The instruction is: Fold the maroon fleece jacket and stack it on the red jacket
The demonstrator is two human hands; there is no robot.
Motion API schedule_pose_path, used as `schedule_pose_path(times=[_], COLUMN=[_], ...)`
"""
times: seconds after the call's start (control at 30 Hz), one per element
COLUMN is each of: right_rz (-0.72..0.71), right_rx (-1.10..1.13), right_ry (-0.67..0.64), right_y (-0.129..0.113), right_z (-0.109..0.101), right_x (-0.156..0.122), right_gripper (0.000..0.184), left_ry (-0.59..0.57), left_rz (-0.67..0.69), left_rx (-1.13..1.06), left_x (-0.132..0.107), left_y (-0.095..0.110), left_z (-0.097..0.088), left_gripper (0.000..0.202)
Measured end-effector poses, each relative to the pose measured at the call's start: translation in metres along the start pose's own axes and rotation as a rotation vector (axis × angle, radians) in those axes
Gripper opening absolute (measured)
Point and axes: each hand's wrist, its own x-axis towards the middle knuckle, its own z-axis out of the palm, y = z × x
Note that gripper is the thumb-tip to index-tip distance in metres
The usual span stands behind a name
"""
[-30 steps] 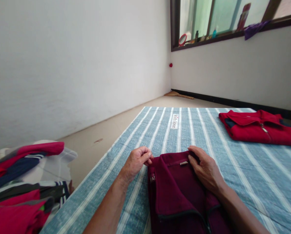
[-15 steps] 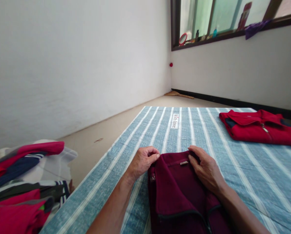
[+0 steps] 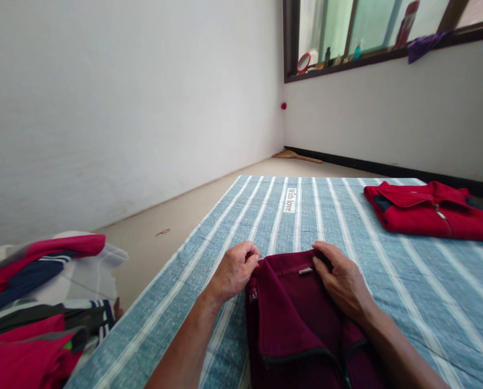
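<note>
A dark maroon fleece jacket (image 3: pixel 294 319) lies in front of me on a blue-and-white striped sheet (image 3: pixel 290 216). My left hand (image 3: pixel 233 270) is closed, pinching the jacket's far left corner near the collar. My right hand (image 3: pixel 341 281) rests on the far right part of the collar with its fingers curled over the cloth, beside a small metal zip pull (image 3: pixel 305 270). Both forearms reach in from the bottom edge.
A folded bright red jacket (image 3: pixel 431 210) lies on the sheet at the far right. A heap of red, navy and white clothes (image 3: pixel 34 302) sits at the left. Beige floor runs along the white wall; a window sill with small items is at the top right.
My left hand has moved slightly right along the jacket's corner and back, staying pinched on it. My right hand has stayed in place on the collar.
</note>
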Motion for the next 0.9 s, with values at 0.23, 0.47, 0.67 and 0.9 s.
schedule_pose_path(times=[0.23, 0.47, 0.67, 0.9], right_rz=[0.007, 0.003, 0.008, 0.011], right_rx=[-0.003, 0.001, -0.001, 0.000], right_ry=[-0.008, -0.012, -0.011, -0.004], right_y=[-0.0004, -0.0021, -0.0021, -0.0015], right_z=[-0.0008, -0.0013, -0.0013, -0.0003], right_x=[0.0002, 0.0009, 0.0017, 0.0015], right_gripper=[0.027, 0.026, 0.025, 0.027], left_ry=[0.062, 0.082, 0.161, 0.244], left_rz=[0.191, 0.181, 0.178, 0.079], left_rx=[0.302, 0.391, 0.377, 0.276], left_x=[-0.0028, -0.0030, -0.0022, -0.0012], left_y=[-0.0033, -0.0055, -0.0076, -0.0061], left_z=[0.0027, 0.0041, 0.0029, 0.0001], left_gripper=[0.015, 0.015, 0.016, 0.015])
